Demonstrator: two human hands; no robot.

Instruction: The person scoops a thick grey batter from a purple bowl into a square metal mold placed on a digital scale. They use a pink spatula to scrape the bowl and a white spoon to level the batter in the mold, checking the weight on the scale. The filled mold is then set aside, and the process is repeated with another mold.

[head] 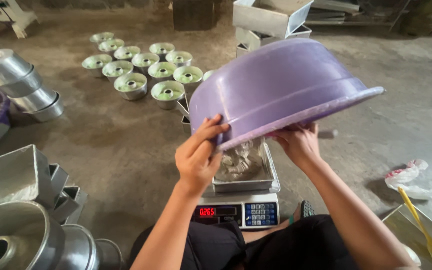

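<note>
A large purple plastic basin is tipped over, bottom up, above a rectangular metal pan. Grey-white batter hangs from the basin's rim into the pan. The pan rests on a digital scale with a lit red display. My left hand grips the basin's near rim on the left. On the right, my right hand holds the rim from below. Both forearms reach up from my lap.
Several round tube pans with pale green batter stand on the concrete floor ahead. Stacked empty metal moulds lie at left and bottom left. Square tins are piled behind. A yellow spatula lies on a tray at right, near a crumpled bag.
</note>
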